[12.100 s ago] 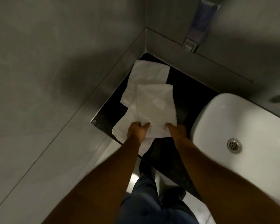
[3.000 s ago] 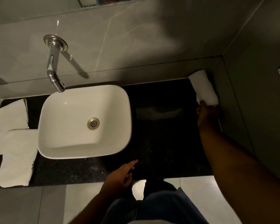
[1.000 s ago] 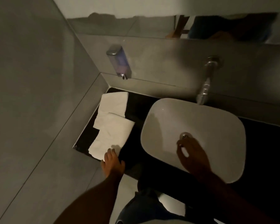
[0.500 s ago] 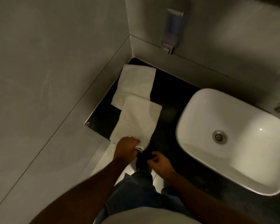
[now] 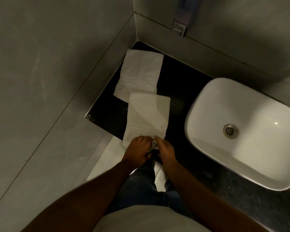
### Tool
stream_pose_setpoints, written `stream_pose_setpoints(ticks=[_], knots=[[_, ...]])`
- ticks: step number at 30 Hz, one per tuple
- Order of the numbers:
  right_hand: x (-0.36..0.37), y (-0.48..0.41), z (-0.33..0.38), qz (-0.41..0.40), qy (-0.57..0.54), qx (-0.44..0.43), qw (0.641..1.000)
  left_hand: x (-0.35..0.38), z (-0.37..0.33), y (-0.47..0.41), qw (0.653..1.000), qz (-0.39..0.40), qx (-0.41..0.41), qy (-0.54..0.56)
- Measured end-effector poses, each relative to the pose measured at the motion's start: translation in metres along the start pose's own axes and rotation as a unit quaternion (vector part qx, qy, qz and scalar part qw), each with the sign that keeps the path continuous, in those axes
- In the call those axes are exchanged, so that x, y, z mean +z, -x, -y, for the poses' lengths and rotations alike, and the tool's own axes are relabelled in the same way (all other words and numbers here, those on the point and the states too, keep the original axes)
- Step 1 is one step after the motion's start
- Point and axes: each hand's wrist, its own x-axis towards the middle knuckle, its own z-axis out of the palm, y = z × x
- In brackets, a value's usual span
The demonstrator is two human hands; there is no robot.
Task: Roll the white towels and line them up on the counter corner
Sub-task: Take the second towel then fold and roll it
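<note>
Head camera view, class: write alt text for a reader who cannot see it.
Both hands, left hand and right hand, grip the near end of a flat white towel on a black counter. A second towel lies flat beyond it; a white basin sits right.

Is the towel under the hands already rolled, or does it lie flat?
Mostly flat. The near towel lies spread on the counter; only its near edge is bunched between the left hand and right hand.

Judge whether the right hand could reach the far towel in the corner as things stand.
Probably yes: the far towel lies flat and uncovered beyond the near towel; the right hand must first let go.
</note>
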Motion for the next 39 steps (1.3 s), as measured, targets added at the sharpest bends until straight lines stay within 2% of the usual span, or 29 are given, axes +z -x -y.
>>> stream_pose_setpoints(ticks=[6, 11, 15, 19, 24, 26, 29, 32, 34, 37, 39], knots=[[-0.002, -0.001, 0.016, -0.019, -0.030, 0.039, 0.999, -0.005, -0.003, -0.006, 1.000, 0.010, -0.021, -0.020], [-0.014, 0.001, 0.024, -0.034, -0.039, 0.035, 0.998, -0.010, 0.008, -0.001, 0.992, 0.021, -0.039, -0.114], [-0.028, 0.000, 0.023, -0.034, -0.033, 0.062, 0.997, -0.014, 0.023, 0.010, 0.989, 0.028, -0.036, -0.142], [-0.028, -0.002, 0.024, -0.021, -0.042, 0.068, 0.997, -0.015, 0.030, 0.013, 0.997, -0.019, -0.013, -0.068], [-0.018, 0.002, 0.029, 0.027, -0.093, 0.066, 0.993, -0.014, 0.009, 0.001, 0.993, -0.091, 0.024, -0.071], [-0.015, 0.002, 0.031, 0.034, -0.108, 0.059, 0.992, -0.013, -0.005, -0.009, 0.994, -0.083, 0.028, -0.060], [-0.016, -0.001, 0.037, -0.012, -0.143, 0.047, 0.988, -0.024, 0.001, -0.020, 0.996, -0.049, -0.048, -0.058], [-0.026, -0.007, 0.036, -0.035, -0.161, 0.058, 0.985, -0.032, 0.025, -0.012, 0.997, -0.005, -0.077, 0.029], [-0.031, -0.010, 0.032, -0.028, -0.175, 0.066, 0.982, -0.035, 0.037, -0.005, 0.997, -0.004, -0.056, 0.058], [-0.033, -0.012, 0.025, -0.013, -0.228, 0.061, 0.972, -0.032, 0.048, -0.001, 0.999, -0.031, 0.001, 0.034], [-0.035, -0.011, 0.025, -0.002, -0.261, 0.052, 0.964, -0.032, 0.051, -0.003, 0.999, -0.029, 0.006, 0.041]])
